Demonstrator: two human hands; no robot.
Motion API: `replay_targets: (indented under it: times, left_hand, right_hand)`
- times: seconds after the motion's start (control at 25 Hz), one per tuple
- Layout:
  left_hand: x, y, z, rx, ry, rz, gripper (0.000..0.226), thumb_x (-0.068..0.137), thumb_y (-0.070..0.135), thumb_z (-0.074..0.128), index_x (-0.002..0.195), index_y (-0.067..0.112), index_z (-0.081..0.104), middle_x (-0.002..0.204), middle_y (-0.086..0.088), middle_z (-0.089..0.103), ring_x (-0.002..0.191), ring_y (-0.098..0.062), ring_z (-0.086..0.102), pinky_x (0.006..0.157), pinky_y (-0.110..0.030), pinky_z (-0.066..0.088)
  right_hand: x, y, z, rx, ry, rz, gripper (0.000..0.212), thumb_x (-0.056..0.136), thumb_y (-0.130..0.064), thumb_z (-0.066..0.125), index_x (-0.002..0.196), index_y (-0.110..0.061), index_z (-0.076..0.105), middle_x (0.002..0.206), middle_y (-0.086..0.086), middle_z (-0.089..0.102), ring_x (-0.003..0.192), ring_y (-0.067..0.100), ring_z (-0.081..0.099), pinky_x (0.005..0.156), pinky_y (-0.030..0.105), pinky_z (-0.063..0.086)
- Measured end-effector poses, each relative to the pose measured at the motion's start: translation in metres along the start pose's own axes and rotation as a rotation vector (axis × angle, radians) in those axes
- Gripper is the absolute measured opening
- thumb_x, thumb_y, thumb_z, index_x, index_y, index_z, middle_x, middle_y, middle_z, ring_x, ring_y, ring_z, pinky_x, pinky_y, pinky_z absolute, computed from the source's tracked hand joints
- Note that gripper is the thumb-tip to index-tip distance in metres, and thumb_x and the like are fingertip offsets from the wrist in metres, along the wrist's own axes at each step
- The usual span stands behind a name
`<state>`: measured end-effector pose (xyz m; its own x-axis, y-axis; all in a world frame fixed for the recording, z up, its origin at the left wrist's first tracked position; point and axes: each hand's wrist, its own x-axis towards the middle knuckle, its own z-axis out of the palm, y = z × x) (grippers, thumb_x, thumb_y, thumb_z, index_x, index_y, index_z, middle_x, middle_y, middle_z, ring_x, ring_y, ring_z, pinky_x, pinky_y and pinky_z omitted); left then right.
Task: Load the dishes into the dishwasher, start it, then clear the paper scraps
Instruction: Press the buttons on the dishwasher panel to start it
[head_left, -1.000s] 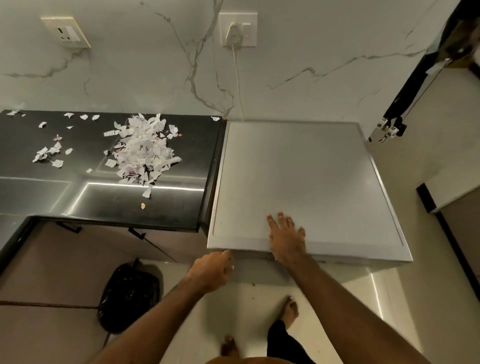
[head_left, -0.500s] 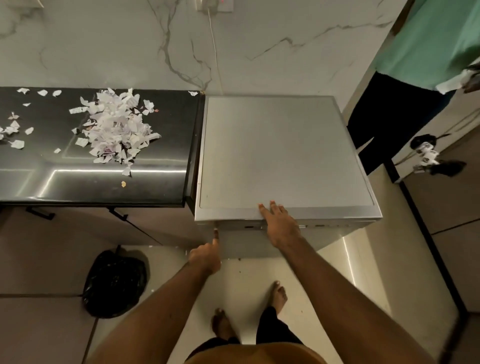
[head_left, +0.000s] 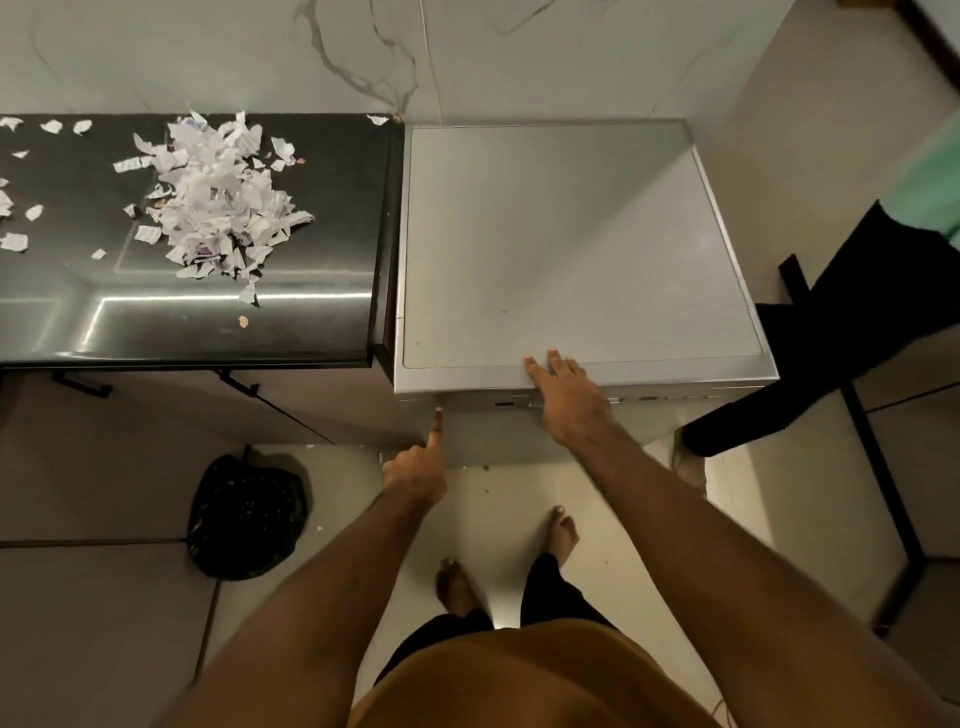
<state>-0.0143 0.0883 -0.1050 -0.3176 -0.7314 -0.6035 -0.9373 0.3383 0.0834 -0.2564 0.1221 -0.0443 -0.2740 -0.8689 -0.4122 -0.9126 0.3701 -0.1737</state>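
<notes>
Dishwasher front (head_left: 498, 434); left forefinger (head_left: 435, 434) now out

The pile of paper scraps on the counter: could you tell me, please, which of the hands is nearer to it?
Left. The left hand points at the dishwasher front, below and right of the pile; the right hand rests on its top edge, farther right.

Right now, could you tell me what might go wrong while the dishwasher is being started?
1. The left hand points one finger at the left end of the control strip on the dishwasher, seen edge-on; it could hit the wrong button.
2. The right hand rests on the dishwasher's top front edge; leaning there might shift the machine.
3. Loose paper scraps lie on the counter, one near its front edge; a passing arm could knock them down.
</notes>
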Motion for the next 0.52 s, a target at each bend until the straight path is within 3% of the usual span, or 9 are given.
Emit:
replay_targets:
  times: [0.2,0.32,0.52]
  left_hand:
    - [0.005,-0.002,-0.001,0.028,-0.003,0.013,0.106,0.099,0.015,0.055,0.152,0.04,-0.034,0.119,-0.015,0.068,0.097,-0.025,0.064,0.085,-0.044,0.055]
    - [0.003,-0.001,0.0,-0.048,-0.032,0.005,0.111,0.1,0.023,0.059,0.148,0.043,-0.038,0.116,-0.015,0.068,0.091,-0.025,0.065,0.083,-0.044,0.057]
    - [-0.006,0.011,0.005,-0.055,-0.017,0.065,0.106,0.096,0.031,0.057,0.154,0.04,-0.032,0.127,-0.015,0.066,0.109,-0.033,0.066,0.091,-0.045,0.051]
  right_hand:
    - [-0.005,-0.002,-0.004,0.0,-0.008,-0.002,0.081,0.101,0.002,0.042,0.167,-0.033,0.011,0.175,0.006,0.001,0.16,0.032,0.011,0.124,0.052,0.03]
    - [-0.004,-0.001,-0.006,0.007,-0.016,-0.003,0.086,0.099,0.004,0.046,0.167,-0.035,0.009,0.175,0.004,-0.001,0.16,0.031,0.009,0.124,0.053,0.03]
    - [-0.025,0.001,0.029,0.062,0.153,-0.007,0.096,0.089,0.001,0.054,0.167,-0.027,0.008,0.175,0.006,0.001,0.16,0.027,0.011,0.128,0.049,0.019]
